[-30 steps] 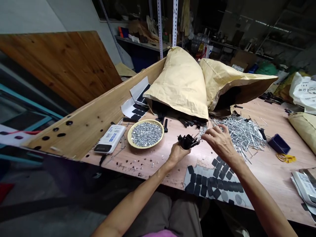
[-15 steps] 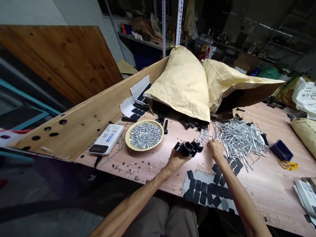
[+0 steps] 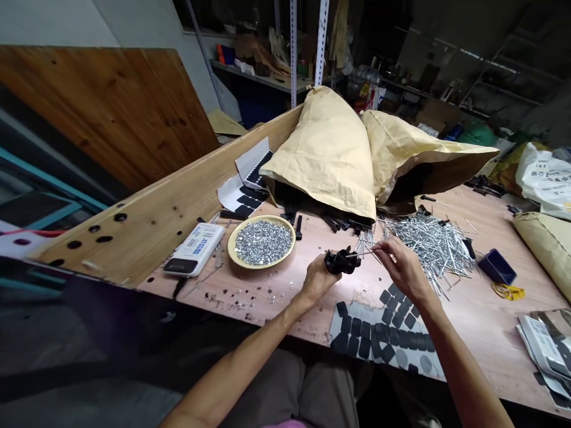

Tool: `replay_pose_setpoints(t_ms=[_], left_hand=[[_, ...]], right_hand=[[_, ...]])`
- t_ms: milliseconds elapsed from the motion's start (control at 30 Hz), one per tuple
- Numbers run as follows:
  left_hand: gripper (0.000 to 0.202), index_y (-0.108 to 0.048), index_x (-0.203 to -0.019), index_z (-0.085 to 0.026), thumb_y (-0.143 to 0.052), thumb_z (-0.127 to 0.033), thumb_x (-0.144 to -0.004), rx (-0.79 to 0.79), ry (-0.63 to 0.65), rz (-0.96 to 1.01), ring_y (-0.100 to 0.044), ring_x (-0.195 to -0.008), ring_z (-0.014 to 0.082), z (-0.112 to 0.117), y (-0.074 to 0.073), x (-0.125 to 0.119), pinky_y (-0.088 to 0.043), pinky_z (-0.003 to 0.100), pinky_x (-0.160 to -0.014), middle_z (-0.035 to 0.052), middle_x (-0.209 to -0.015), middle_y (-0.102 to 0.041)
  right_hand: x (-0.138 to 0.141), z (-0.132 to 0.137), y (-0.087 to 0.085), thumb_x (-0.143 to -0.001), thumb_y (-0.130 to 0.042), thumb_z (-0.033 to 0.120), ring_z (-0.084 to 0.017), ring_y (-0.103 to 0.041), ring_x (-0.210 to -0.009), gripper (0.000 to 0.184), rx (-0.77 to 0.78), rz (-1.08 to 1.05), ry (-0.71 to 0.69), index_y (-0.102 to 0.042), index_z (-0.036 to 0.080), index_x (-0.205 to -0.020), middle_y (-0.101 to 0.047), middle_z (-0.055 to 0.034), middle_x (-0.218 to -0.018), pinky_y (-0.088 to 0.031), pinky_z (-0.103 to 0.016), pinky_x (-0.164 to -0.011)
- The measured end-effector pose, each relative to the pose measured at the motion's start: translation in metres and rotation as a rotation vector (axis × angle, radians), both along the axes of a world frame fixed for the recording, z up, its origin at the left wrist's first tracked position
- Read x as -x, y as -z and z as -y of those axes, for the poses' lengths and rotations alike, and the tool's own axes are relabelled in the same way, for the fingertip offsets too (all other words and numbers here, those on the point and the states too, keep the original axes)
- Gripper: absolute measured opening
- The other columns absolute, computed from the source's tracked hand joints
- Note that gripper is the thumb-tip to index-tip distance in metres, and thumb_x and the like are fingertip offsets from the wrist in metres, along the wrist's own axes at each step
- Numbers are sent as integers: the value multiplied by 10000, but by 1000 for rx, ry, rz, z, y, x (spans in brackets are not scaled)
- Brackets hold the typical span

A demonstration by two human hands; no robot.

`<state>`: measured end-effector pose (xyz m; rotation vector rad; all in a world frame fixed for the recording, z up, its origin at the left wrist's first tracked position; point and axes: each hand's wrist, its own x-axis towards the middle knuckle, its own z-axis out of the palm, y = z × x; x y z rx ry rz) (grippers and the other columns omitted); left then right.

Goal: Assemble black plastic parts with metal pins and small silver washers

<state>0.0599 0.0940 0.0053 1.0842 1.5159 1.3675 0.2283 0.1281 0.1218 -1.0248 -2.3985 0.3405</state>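
Observation:
My left hand (image 3: 318, 279) is closed round several black plastic parts (image 3: 342, 261), held above the table in a bunch. Pinched in the fingers of my right hand (image 3: 404, 264) is a thin metal rod (image 3: 366, 253), which points left with its tip at the black parts. Whether the tip is inside a part I cannot tell. Beyond my right hand lies a heap of metal rods (image 3: 439, 241). A yellow bowl (image 3: 231, 252) full of small metal nuts or washers stands left of my left hand. Below my right hand is a grey sheet with black pads (image 3: 383, 333).
Two large paper sacks (image 3: 328, 157) (image 3: 405, 142) lie at the back with open mouths. A white device (image 3: 195, 249) sits by the wooden side board (image 3: 147, 238). On the right are a dark blue box (image 3: 497, 266) and yellow bands (image 3: 507, 291). Loose washers (image 3: 272, 291) dot the front.
My right hand has come away from the rod heap with a rod and swung it toward the black parts. My left hand has tilted the parts slightly.

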Motion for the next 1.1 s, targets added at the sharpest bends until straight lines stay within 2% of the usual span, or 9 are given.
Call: replay_pose_setpoints(t_ms=[133,333,467,533,633,700,867,967,1100], left_hand=[[311,-652,-740,-205,-585,-4,-512,-69,49,-173,-619,-730,225,8,-8,0,-472,306,-700,-4,-693,-653],[174,-627,-602,-179,-623,-27,-517,44,140,-55,-620,-652,233,12,-17,-8,-475,314,-618,-11,-566,-619],[129,-656,-676,-166,-665,-108,-561,104,235,110,-650,-721,232,13,-21,-7,-500,298,-628,17,-679,-688],[217,-675,-801,-158,-691,-169,-585,88,275,256,-661,-810,229,13,-22,-4,-517,301,-695,44,-816,-719],[306,-672,-870,-142,-725,-204,-576,64,266,410,-660,-904,238,12,-20,-2,-509,334,-820,80,-920,-722],[347,-661,-901,-146,-738,-203,-567,43,221,421,-654,-948,242,10,-18,-2,-491,357,-880,87,-972,-715],[357,-650,-874,-154,-748,-192,-533,55,142,351,-659,-931,239,1,-13,-5,-500,378,-880,78,-956,-721],[271,-658,-801,-156,-726,-169,-539,99,103,282,-672,-863,233,-5,-9,-6,-525,341,-807,60,-863,-731],[111,-657,-635,-161,-688,-130,-534,134,98,80,-672,-717,219,-7,-5,-9,-517,272,-639,25,-668,-707]], right_hand=[[7,5,-6,-947,-385,320,-162,-560,-697,261,-54,52,-78,-591,192,-849,-580,-55,-793,-461,-272,-621],[16,9,-14,-932,-420,263,-151,-562,-697,211,38,173,-115,-601,185,-858,-586,-51,-824,-476,-285,-639],[0,-4,-14,-880,-522,363,-187,-603,-895,289,120,36,-94,-551,193,-1111,-597,-92,-1075,-516,-333,-731],[-17,-19,-3,-878,-518,361,-190,-616,-892,291,111,59,107,-574,185,-1103,-605,-97,-1085,-522,-336,-715],[-40,-37,28,-885,-497,282,-177,-630,-738,216,182,421,501,-672,166,-836,-662,-77,-878,-492,-295,-626],[-48,-42,55,-865,-501,209,-187,-636,-684,235,238,566,619,-679,152,-722,-673,-89,-796,-454,-278,-573],[-49,-40,101,-841,-485,162,-206,-648,-693,234,257,663,724,-671,149,-700,-681,-129,-825,-392,-265,-544],[-50,-39,108,-844,-468,175,-200,-639,-709,206,245,656,736,-664,159,-784,-677,-120,-841,-379,-261,-552],[-59,-41,102,-867,-440,209,-210,-623,-772,214,198,607,716,-647,166,-835,-659,-117,-886,-393,-275,-589]])
